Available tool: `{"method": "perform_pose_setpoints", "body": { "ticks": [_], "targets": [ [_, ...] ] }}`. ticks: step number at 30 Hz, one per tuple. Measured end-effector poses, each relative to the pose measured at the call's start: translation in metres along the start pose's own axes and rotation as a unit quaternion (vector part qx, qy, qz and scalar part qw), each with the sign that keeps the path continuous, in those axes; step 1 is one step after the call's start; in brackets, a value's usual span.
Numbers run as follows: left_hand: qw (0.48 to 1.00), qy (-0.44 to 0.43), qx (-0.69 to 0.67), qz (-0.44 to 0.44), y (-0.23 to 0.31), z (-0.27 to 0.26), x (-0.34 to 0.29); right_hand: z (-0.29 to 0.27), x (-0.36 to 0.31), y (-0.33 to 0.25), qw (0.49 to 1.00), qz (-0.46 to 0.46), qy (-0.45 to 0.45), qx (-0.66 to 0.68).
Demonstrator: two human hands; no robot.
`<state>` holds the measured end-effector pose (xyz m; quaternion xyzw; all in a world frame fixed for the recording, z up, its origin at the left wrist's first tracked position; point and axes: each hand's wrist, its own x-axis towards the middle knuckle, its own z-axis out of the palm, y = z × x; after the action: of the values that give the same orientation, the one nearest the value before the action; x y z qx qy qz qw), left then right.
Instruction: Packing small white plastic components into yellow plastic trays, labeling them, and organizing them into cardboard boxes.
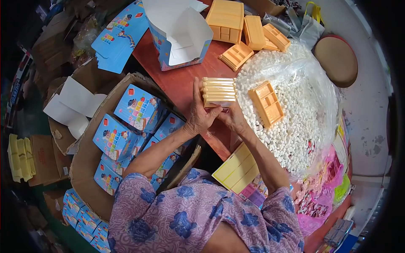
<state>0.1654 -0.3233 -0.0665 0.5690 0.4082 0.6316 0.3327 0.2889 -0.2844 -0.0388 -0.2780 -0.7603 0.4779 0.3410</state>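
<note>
Above the edge of the red table (181, 90) I hold a stack of pale yellow, ridged plastic pieces (219, 89) between both hands. My left hand (199, 113) is closed along its left side, with one finger stretched up beside it. My right hand (235, 117) grips the lower right corner, and its fingers are partly hidden. Just beyond, a blue printed box (181, 63) stands with its white flaps raised. To the right, an orange compartment tray (267, 103) lies on a heap of small white cubes (295, 126) in clear plastic.
More orange plastic pieces (225, 19) sit at the far side. Flat blue cartons (116, 42) are piled at the far left. A large cardboard box (84, 168) beside me holds several blue boxes (137, 107). Pink bags (322, 198) and a yellow sheet (238, 168) lie near my right arm.
</note>
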Motion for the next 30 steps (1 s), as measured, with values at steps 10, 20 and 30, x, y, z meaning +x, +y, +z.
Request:
{"method": "perform_pose_setpoints", "body": {
  "ticks": [10, 20, 30],
  "targets": [
    [0.999, -0.028, 0.029, -0.005, 0.004, -0.007, -0.005, 0.001, -0.009, 0.006, 0.997, -0.025, -0.013, -0.078],
    [0.987, -0.083, 0.138, 0.022, 0.012, -0.012, -0.008, 0.009, -0.016, 0.02, 0.983, -0.094, 0.039, -0.155],
    [0.99, -0.084, 0.116, 0.016, 0.005, -0.014, -0.017, 0.009, -0.018, 0.004, 0.975, -0.133, 0.092, -0.149]
  ]
}}
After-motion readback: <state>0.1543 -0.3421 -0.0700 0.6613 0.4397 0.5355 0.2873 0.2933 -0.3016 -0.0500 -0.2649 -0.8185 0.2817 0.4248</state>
